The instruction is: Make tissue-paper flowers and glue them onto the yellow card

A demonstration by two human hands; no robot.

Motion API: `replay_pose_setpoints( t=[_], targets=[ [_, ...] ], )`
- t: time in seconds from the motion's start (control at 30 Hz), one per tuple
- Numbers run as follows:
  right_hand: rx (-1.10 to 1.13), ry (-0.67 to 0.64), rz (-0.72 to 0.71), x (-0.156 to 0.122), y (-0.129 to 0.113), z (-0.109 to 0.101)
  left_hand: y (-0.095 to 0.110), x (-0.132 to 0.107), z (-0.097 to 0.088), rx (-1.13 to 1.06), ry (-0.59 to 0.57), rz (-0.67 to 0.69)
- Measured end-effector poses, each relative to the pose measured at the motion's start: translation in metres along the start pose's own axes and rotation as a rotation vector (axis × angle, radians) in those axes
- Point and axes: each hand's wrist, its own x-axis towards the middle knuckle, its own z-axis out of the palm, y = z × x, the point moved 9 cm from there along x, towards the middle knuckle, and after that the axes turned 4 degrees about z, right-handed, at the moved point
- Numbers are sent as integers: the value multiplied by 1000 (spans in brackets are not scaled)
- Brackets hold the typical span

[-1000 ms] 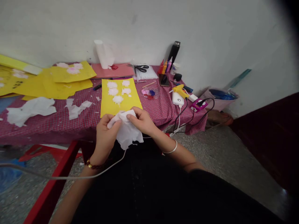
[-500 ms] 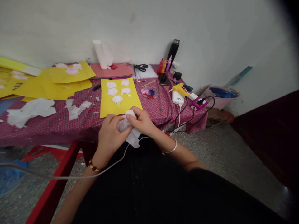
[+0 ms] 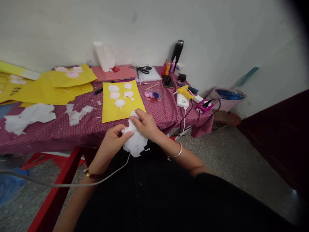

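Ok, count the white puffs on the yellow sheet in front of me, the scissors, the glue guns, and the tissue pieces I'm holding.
White puffs on the near yellow sheet: 5
Scissors: 1
Glue gun: 1
Tissue piece, held by left hand and right hand: 1
Total: 8

tissue: a loose sheet hanging between the hands a second ago, now gathered into a rounded, ruffled wad just off the table's near edge.
left hand: its grip has slid back off the paper, and only the fingertips pinch the wad's left side.
right hand: its grip now sits on top of the wad.
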Motion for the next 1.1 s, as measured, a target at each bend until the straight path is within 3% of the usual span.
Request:
replay_pose_setpoints(
  t=[0.13,0.37,0.57,0.67,0.83,1.0,1.1],
  targets=[
    [-68,-49,-17,1,-4,-1,3,0,-1,-152,12,-35],
    [-132,-89,-64,-1,-11,2,16,3,-7,-240,128,78],
    [40,-252,-51,-2,-9,7,4,4,-12,-284,228,-27],
    [78,-327,-68,-3,-7,10,4,4,-16,-315,287,-16],
    [104,-337,-77,-4,-10,15,13,6,-18,-42,269,159],
    [87,-375,-102,-8,-19,22,25,6,-21,331,346,209],
    [80,-359,-84,-7,-16,22,28,5,-22,348,368,209]
  ],
)
